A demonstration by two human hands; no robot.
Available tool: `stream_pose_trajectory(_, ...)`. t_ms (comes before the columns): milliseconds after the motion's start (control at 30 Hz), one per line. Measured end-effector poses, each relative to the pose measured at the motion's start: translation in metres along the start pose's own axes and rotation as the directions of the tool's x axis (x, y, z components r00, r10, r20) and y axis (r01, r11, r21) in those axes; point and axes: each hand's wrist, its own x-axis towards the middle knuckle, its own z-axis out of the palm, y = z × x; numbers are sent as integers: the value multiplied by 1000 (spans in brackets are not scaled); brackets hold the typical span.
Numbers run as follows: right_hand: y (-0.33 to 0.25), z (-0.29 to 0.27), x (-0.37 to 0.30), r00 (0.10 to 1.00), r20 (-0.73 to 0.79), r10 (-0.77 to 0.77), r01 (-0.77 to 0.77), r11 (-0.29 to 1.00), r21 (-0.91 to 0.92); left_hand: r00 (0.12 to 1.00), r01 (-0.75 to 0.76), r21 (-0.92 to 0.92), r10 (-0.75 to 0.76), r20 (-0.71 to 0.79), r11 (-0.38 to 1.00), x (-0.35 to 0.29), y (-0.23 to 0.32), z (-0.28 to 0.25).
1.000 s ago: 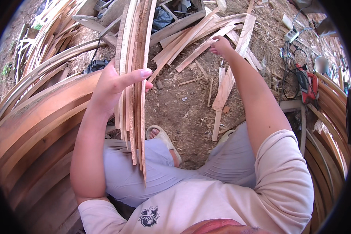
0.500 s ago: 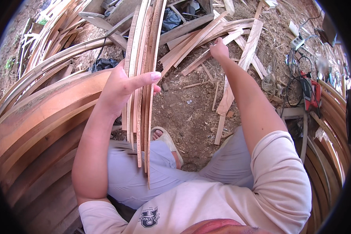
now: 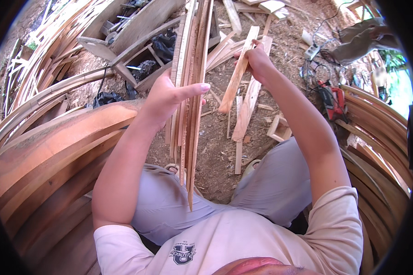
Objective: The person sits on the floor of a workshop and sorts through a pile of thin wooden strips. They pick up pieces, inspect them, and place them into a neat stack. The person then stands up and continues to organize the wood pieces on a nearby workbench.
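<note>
My left hand (image 3: 170, 98) is closed round a bundle of long, thin wooden strips (image 3: 187, 119). The strips stand on edge side by side, and their pointed near ends hang over my left thigh. My thumb lies across the top of them. Out ahead, my right hand (image 3: 260, 62) grips a single short wooden strip (image 3: 239, 75), raised above the ground and tilted. Beneath it, a longer wooden strip (image 3: 247, 110) lies on the dirt. Several loose strips (image 3: 222, 52) are partly hidden behind the bundle.
Curved planks (image 3: 55, 142) are stacked at my left, more curved planks (image 3: 376, 110) at my right. A wooden box (image 3: 144, 59) with black bags stands ahead left. A red power tool (image 3: 335, 101) and a power strip (image 3: 311, 52) lie at right. Another person's leg (image 3: 360, 41) shows at far right.
My right hand has lifted a short wooden strip off the pile and drawn it toward the bundle. The bundle in my left hand stays gripped. The view has shifted, and another person's leg now shows.
</note>
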Motion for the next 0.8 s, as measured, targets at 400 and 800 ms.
stream_pose_trajectory(400,19,-5,-57,991,134,24,-103,778,619,994,-94,29,92,67,995,11,-21,0)
stream_pose_trajectory(800,161,12,60,994,-86,-73,-4,744,-668,996,45,68,-40,-79,997,-20,-6,-27)
